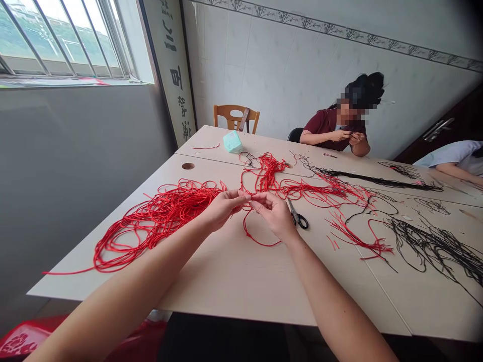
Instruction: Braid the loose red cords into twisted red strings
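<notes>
Pinches a red cord (252, 196) between thumb and fingers of the left hand (222, 210) and of the right hand (275, 213), each grip closed on it, fingertips almost meeting above the bench (241, 281). Shows a knotted red loop (264, 245) curving just below. Has black-handled scissors (296, 216) just beside the right hand, and a heap of red cords (181, 208) close to the left. Just beyond, a red bundle (269, 168), with a pale green faceted box (232, 142) behind. Well to the right, loose black cords (437, 246). Across the bench, a wooden chair (222, 113) and a co-worker in dark red (320, 120), hands raised close together. At the far right, another person's pale sleeve (458, 153).
</notes>
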### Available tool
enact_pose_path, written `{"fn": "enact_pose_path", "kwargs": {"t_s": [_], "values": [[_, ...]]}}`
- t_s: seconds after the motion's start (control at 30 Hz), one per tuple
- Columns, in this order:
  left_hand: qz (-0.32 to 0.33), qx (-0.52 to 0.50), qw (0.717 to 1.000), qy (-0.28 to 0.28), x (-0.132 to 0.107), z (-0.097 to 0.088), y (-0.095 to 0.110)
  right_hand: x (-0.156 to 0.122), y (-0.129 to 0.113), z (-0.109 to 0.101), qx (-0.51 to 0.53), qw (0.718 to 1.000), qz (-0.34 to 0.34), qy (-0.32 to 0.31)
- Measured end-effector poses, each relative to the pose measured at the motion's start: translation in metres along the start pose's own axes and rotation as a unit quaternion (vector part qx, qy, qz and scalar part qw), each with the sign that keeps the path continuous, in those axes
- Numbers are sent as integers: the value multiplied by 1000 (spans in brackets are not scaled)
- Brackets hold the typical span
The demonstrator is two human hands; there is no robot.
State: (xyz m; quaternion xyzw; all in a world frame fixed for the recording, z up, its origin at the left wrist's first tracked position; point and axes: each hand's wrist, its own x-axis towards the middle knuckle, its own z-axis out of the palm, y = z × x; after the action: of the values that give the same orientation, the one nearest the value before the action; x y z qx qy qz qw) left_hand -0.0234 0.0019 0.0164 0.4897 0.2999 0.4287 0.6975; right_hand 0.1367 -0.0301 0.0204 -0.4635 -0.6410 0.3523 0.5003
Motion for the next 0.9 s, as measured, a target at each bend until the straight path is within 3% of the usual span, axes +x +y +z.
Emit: {"fn": "enact_pose_path", "kwargs": {"t_s": [0.17, 0.37, 0.5, 0.67, 0.9], "values": [[8, 2, 1000, -21, 1, -1, 1, 1, -4, -3, 70, 994, 82, -27], [-14, 39, 997, -69, 0, -4, 5, 3, -1, -16, 135, 974, 150, -105], [14, 94, 993, -66, 1, -5, 4, 2, -3, -15, 75, 988, 105, -90], [20, 166, 986, -9, 1, -5, 4, 0, -7, -11, -5, 998, 29, -58], [-21, 80, 997, -9, 2, -4, 2, 1, -7, -10, 3, 998, 25, -49]]}}
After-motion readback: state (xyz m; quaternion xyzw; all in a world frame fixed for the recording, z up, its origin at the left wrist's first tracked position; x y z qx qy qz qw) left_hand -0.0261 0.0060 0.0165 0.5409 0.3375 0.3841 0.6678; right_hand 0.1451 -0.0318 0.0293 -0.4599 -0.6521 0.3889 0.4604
